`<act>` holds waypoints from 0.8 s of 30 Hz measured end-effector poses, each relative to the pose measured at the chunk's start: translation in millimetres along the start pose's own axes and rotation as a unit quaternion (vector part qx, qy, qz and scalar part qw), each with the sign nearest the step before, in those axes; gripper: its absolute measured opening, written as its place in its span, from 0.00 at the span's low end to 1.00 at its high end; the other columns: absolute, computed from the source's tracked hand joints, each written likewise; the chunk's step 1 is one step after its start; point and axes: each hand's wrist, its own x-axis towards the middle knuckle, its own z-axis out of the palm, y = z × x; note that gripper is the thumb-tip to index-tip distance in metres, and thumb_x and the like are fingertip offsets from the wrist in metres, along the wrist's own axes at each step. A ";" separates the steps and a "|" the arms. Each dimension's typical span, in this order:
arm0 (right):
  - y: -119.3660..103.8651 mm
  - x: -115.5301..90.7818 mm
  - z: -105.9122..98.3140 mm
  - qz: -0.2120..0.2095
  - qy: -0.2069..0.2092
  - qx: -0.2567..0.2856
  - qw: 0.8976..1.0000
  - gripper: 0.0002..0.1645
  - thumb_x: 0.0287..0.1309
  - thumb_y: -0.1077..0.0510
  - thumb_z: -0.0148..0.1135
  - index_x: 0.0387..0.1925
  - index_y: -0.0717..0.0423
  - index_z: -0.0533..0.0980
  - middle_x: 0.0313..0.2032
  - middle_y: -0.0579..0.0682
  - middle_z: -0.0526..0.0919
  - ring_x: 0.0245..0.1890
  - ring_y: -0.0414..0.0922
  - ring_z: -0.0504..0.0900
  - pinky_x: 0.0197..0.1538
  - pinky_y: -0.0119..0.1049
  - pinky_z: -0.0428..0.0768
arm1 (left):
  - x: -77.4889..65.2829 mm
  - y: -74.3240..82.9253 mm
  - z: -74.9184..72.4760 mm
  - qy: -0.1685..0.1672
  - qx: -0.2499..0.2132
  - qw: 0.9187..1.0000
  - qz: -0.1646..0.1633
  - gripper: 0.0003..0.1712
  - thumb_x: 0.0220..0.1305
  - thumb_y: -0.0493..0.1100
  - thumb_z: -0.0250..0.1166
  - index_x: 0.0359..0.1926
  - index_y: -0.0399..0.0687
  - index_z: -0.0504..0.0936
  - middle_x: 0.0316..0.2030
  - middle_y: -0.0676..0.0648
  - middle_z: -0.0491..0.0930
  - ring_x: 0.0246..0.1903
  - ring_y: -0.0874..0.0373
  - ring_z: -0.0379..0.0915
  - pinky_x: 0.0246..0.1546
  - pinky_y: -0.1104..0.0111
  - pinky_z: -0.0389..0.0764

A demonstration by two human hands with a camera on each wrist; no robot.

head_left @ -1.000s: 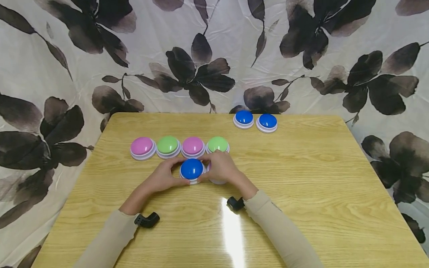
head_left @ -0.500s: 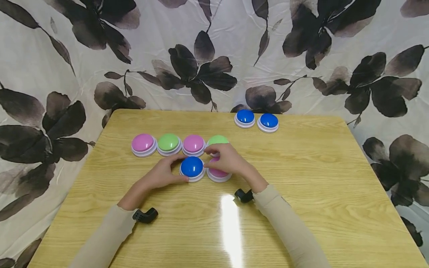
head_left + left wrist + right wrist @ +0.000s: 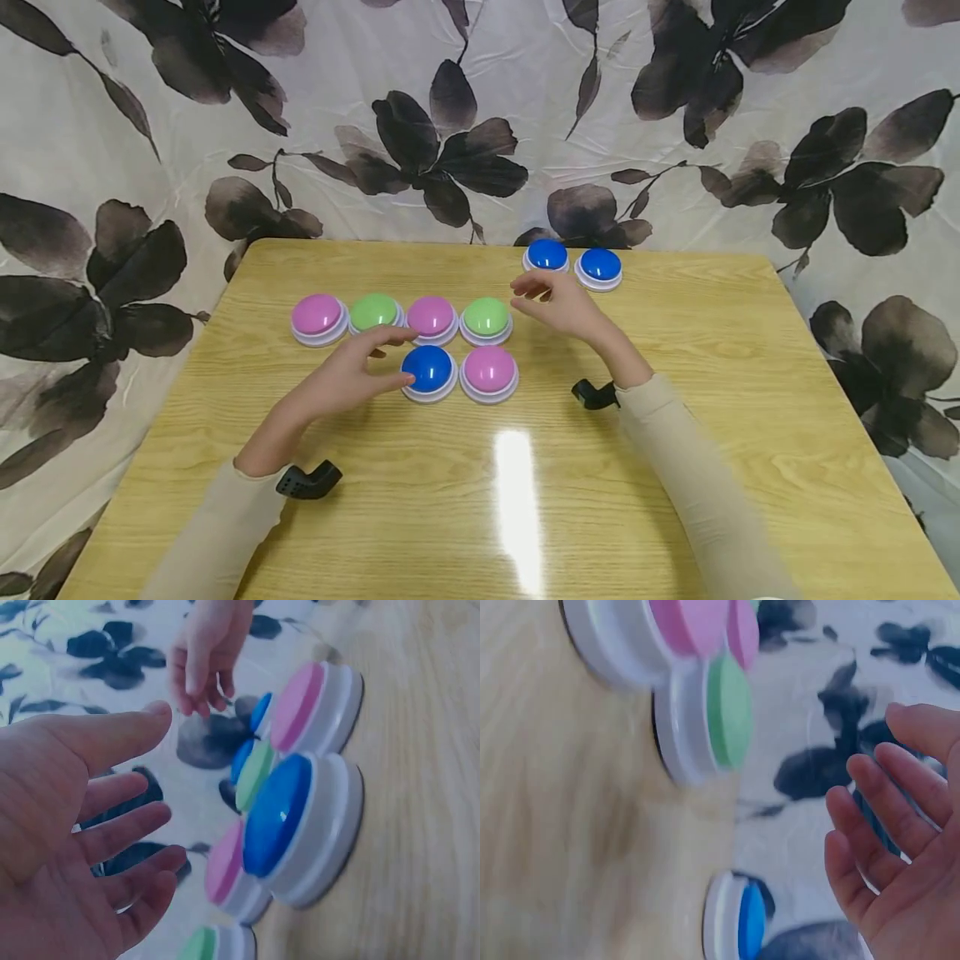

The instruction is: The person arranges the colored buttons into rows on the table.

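A blue push button (image 3: 427, 369) on a white base sits in the front row beside a pink button (image 3: 489, 370). Just left of the blue one, my left hand (image 3: 345, 379) hovers with loosely extended fingers; the left wrist view has a gap between the hand (image 3: 90, 817) and the blue button (image 3: 277, 817). My right hand (image 3: 562, 308) is in the air in front of two blue buttons (image 3: 547, 255) near the back edge. It holds nothing, its fingers apart, and in the right wrist view the green button (image 3: 730, 712) stands nearby.
Behind the front pair runs a row of pink (image 3: 317, 315), green (image 3: 373, 312), pink (image 3: 431, 317) and green (image 3: 486, 317) buttons. They stand on a wooden table (image 3: 675, 500). A floral cloth (image 3: 480, 125) hangs along the table's back edge.
My right hand has let go of the blue button and moved back and right toward the two far blue buttons. My left hand has released it too, drawing slightly left and up.
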 end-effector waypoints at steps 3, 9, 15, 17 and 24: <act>5.9 4.4 -18.6 -0.003 0.026 -0.006 1.000 0.15 0.62 0.56 0.65 0.48 0.58 0.81 0.41 0.50 0.84 0.42 0.44 0.80 0.45 0.40 0.79 | 10.2 10.1 -2.6 -0.011 0.008 1.000 0.017 0.30 0.63 0.45 0.69 0.64 0.45 0.72 0.59 0.44 0.74 0.58 0.45 0.68 0.55 0.49 0.71; 26.1 1.7 -47.0 0.021 0.078 -0.005 0.997 0.14 0.61 0.58 0.66 0.47 0.60 0.81 0.42 0.52 0.84 0.42 0.46 0.80 0.43 0.37 0.78 | 38.0 26.5 3.8 -0.045 -0.009 0.998 0.042 0.27 0.65 0.44 0.67 0.63 0.43 0.73 0.58 0.44 0.75 0.58 0.45 0.69 0.56 0.51 0.71; 53.0 -1.9 -68.5 0.054 0.104 0.006 0.993 0.15 0.60 0.60 0.66 0.47 0.61 0.81 0.44 0.57 0.83 0.41 0.49 0.78 0.42 0.37 0.77 | 61.3 37.1 18.2 -0.043 -0.039 0.996 0.063 0.24 0.65 0.44 0.66 0.61 0.44 0.76 0.56 0.49 0.76 0.56 0.49 0.70 0.56 0.55 0.72; 62.7 0.0 -72.8 0.070 0.111 0.001 0.991 0.16 0.60 0.59 0.67 0.48 0.62 0.80 0.45 0.58 0.82 0.43 0.50 0.78 0.44 0.39 0.76 | 66.6 36.3 21.7 -0.041 -0.042 0.996 0.067 0.24 0.65 0.43 0.66 0.60 0.44 0.76 0.56 0.49 0.77 0.55 0.48 0.71 0.54 0.56 0.73; 86.4 2.0 -85.9 0.123 0.137 -0.010 0.983 0.21 0.62 0.57 0.65 0.53 0.65 0.76 0.53 0.62 0.77 0.53 0.56 0.74 0.55 0.48 0.73 | 82.8 35.2 33.6 -0.052 -0.069 0.994 0.069 0.23 0.66 0.43 0.65 0.60 0.43 0.76 0.57 0.41 0.76 0.56 0.43 0.71 0.55 0.54 0.73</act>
